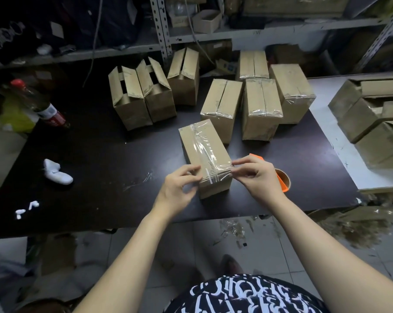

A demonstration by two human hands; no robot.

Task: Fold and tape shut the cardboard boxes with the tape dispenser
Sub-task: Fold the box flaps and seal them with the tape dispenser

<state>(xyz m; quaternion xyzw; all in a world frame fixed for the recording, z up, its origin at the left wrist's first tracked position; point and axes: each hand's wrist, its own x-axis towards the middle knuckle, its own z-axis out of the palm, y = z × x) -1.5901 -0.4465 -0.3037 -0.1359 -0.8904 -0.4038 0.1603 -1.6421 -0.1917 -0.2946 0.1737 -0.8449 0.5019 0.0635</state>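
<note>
On the dark surface [100, 154], untaped boxes [132, 98] are seen far left. At the near end of the central box [204, 152], the clear tape [214, 175] is pinched by the left hand [179, 188] at the left edge and by the right hand [256, 175] at the right. The orange tape dispenser [283, 185] is partly hidden behind the right hand.

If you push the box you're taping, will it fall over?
Probably not: the box lies flat on its long side on the table, so it would likely slide. Taped shut, its cardboard should stay stiff. The shiny tape may feel slippery to fingers.
</note>
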